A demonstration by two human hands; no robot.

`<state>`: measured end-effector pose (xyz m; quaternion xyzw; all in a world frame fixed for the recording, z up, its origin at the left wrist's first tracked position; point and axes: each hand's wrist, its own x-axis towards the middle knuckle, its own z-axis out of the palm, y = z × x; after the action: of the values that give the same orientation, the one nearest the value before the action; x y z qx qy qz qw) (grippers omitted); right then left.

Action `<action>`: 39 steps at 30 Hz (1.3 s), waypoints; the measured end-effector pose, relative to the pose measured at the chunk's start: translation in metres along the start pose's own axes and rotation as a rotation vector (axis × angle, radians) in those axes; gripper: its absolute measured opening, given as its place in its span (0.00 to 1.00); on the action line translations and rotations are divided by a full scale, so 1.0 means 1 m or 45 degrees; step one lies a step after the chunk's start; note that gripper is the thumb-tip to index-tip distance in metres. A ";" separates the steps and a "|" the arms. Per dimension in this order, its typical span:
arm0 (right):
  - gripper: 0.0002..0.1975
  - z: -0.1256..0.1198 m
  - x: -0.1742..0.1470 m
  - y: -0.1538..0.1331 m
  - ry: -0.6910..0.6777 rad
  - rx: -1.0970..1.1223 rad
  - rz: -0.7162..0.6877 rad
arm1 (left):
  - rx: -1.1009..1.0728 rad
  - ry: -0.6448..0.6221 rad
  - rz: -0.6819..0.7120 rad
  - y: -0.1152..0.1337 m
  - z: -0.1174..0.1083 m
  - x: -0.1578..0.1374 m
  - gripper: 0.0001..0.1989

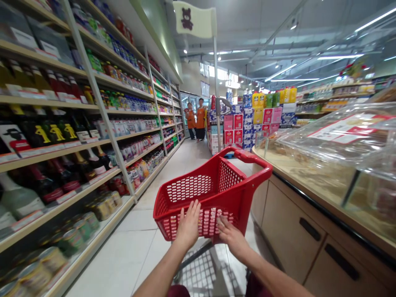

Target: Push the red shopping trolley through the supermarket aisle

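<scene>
A red plastic shopping cart (246, 206) with perforated walls stands side-on in front of me, its handle (253, 159) at the right. The part of its basket that I can see holds no goods. My left hand (188, 226) lies flat against the near side wall, fingers stretched up toward the rim. Lower and to the right, my right hand (232, 238) reaches to the same wall. Its fingers are extended and a little bent, with nothing visible in them. A pole on the cart carries a cream flag (198, 20) with a brown bear.
Tall shelves (102, 111) of bottles, cans and packets line the left side. At the right is a wooden counter (284, 214) with clear plastic-covered food. Stacked boxes (233, 128) stand ahead. Two people in orange vests (201, 119) are farther down the tiled aisle (182, 154).
</scene>
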<state>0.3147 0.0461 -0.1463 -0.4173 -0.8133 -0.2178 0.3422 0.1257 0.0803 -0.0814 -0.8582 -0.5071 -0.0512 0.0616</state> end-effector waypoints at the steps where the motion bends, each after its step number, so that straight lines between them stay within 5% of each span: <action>1: 0.13 -0.003 -0.003 0.002 -0.016 0.004 0.005 | 0.007 0.005 0.003 0.000 0.001 0.000 0.39; 7: 0.13 -0.022 0.004 0.022 0.080 -0.014 0.072 | 0.001 0.179 -0.019 0.020 0.001 0.011 0.34; 12: 0.12 -0.025 -0.008 0.030 -0.013 0.012 0.035 | -0.036 0.180 0.030 0.038 0.008 0.018 0.34; 17: 0.12 -0.042 0.001 0.050 0.169 -0.099 0.181 | -0.002 0.227 0.016 0.035 0.013 0.016 0.34; 22: 0.13 -0.046 -0.019 0.051 -0.014 -0.075 0.115 | 0.015 0.223 0.039 0.031 0.013 0.013 0.36; 29: 0.13 -0.097 0.018 0.090 0.423 -0.170 0.344 | -0.084 0.174 0.004 0.030 0.004 0.010 0.37; 35: 0.15 -0.086 -0.026 0.081 0.077 -0.089 0.147 | -0.115 0.151 0.001 0.030 0.001 0.009 0.38; 39: 0.14 -0.114 0.003 0.117 0.457 -0.128 0.399 | -0.122 0.206 0.012 0.029 0.003 0.008 0.38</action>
<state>0.4534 0.0397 -0.0595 -0.5095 -0.6529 -0.2730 0.4895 0.1551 0.0735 -0.0852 -0.8555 -0.4935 -0.1441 0.0614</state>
